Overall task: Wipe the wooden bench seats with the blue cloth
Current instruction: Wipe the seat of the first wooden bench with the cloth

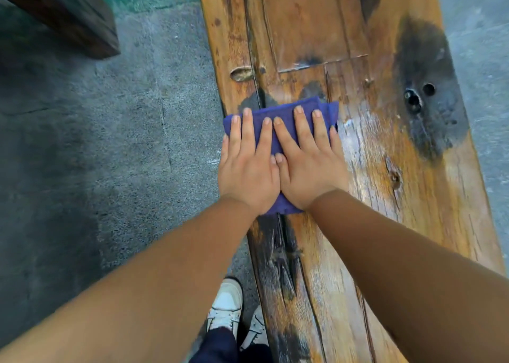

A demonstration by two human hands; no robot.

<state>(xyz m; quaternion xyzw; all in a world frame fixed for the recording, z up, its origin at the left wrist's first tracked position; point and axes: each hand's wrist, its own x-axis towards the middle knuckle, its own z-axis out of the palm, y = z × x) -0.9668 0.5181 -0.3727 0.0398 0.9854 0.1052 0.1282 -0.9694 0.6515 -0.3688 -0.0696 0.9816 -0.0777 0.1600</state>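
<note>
One blue cloth (283, 114) lies on one wooden bench seat (385, 169). Two hands flat on it, side by side, thumbs touching: left hand (248, 172), right hand (311, 169), fingers straight.

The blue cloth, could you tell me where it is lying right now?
In the head view, the blue cloth lies flat near the wooden bench's left edge, under the left hand and right hand.

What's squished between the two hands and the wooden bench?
The folded blue cloth. In the head view, the left hand and right hand press flat on it, side by side, with the wooden bench underneath.
</note>
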